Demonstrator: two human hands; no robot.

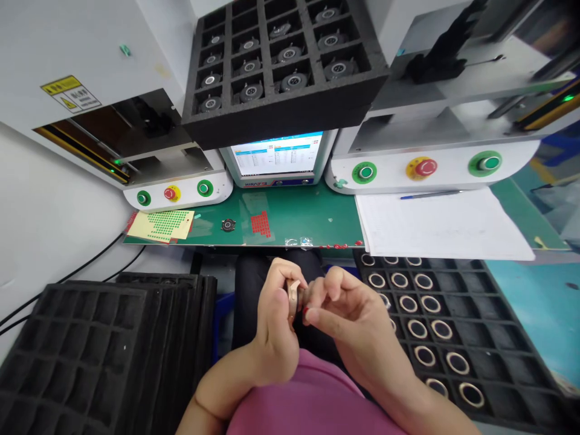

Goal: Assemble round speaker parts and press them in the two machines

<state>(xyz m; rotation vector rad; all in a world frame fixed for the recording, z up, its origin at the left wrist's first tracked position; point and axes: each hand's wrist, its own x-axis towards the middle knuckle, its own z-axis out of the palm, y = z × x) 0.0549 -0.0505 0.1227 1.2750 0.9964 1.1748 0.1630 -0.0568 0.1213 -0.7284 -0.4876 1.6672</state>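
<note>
Head view, both hands low centre of frame, over the lap and just below the green bench edge (235, 240). Left hand (276, 326) is curled closed around a small gold-coloured ring part (294, 295); only its top rim shows above the fingers, rest hidden in the grip. Right hand (348, 320) meets it from the right, fingertips pinched together on a small dark piece (309, 296) pressed against the ring; that piece is mostly covered, can't tell its shape. A red dot sits at one right fingertip, sticker or nail I can't tell. Forearms cut off by the bottom edge, pink shirt (312, 399) fills bottom centre. Lower right: black foam tray (498, 302) with rings seated in its cells, just beside the right wrist, far corner runs out of frame. Lower left: stack of black foam trays (90, 344), cells look dark, contents not readable. Top centre: another black tray (281, 60) of grey round parts overhangs the monitor (277, 156), screen text too small to read. Machines left and right of it, each with green buttons and a red stop. Paper sheet (444, 223) with a pen covers the right bench. Sticker sheets and one loose round part (228, 225) lie on the bench left of centre. Open room: the gap between the two lower trays, where the hands sit.
</note>
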